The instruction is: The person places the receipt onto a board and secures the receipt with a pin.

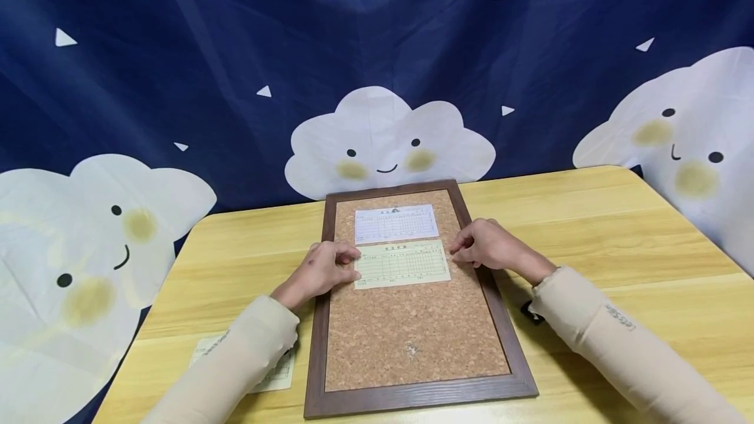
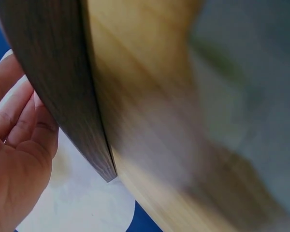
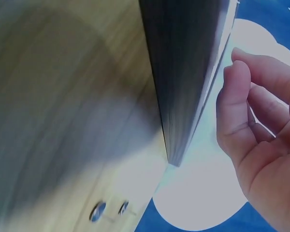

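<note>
A cork board [image 1: 412, 326] in a dark brown frame lies on the wooden table. Near its top is a white printed form [image 1: 391, 231], with a small shiny tack [image 1: 395, 211] at its upper edge. Just below lies a pale yellow printed form [image 1: 406, 268]. My left hand [image 1: 321, 269] reaches over the frame, its spread thumb and forefinger touching the yellow form's left edge. The right hand [image 1: 485, 245] is over the right frame side, loosely bent, thumb and forefinger tips beside that form's right edge. No object shows between those fingertips [image 3: 238, 65].
More printed paper [image 1: 277, 375] lies on the table left of the board, partly under my left forearm. Two tacks [image 3: 97, 211] stand on the table on the right side. Behind the table hangs a dark blue cloth [image 1: 377, 31] with white clouds. A small speckled patch [image 1: 411, 349] marks the lower cork.
</note>
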{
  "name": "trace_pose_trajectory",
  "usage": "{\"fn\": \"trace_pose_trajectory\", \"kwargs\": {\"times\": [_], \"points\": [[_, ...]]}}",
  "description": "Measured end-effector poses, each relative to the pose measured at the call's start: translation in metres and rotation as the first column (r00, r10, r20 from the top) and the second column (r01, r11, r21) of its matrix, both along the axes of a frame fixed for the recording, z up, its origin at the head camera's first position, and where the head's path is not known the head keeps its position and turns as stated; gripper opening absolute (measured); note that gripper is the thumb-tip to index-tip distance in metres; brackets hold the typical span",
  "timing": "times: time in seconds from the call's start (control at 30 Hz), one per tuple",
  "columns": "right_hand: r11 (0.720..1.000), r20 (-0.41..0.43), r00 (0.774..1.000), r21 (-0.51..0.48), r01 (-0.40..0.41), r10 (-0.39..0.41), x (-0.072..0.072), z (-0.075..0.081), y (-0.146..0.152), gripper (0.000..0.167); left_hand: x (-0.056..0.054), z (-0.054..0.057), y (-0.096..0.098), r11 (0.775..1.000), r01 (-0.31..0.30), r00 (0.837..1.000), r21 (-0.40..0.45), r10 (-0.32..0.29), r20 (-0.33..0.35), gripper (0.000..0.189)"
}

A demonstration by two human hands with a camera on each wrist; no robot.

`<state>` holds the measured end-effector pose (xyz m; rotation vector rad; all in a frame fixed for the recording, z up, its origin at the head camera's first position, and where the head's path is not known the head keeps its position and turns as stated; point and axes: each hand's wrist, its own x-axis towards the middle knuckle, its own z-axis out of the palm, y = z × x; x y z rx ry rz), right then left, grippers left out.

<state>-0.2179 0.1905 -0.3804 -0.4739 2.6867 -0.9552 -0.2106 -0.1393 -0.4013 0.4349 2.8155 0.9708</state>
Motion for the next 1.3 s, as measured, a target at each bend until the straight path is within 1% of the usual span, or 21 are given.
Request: {"fn": "trace_pose_trajectory", "kwargs": {"times": [0.23,0.4,0.73,0.9,1.17,1.3], "points": [[1.000,-0.010,1.000,-0.031,-0.003,0.003,0.002,0.004,0.012,0.004,0.000,0.000,0.000,1.000,-0.001,1.000,-0.002,0.001,0.000,0.030],[0.999,-0.001,1.000,-0.047,0.011,-0.011,0.004,0.006,0.020,0.005,0.001,0.000,0.000,1.000,0.005,1.000,0.004,-0.005,0.002,0.031],[0.992,0.025,0.999,-0.119,0.049,-0.046,0.004,0.006,0.037,0.010,0.001,0.000,0.000,1.000,0.002,1.000,0.003,-0.002,0.002,0.032],[0.988,0.018,0.999,-0.149,0.038,-0.036,0.005,0.006,0.044,0.008,0.000,0.000,0.001,1.000,-0.004,1.000,0.002,0.004,0.012,0.031],[0.977,0.053,0.998,-0.208,0.049,-0.039,0.005,0.008,0.054,0.007,0.000,0.000,0.001,1.000,0.000,1.000,0.001,0.000,0.008,0.031],[0.974,0.069,0.997,-0.218,0.061,-0.048,0.004,0.009,0.060,0.008,0.000,0.001,0.001,1.000,0.001,1.000,0.001,-0.001,0.009,0.031]]}}
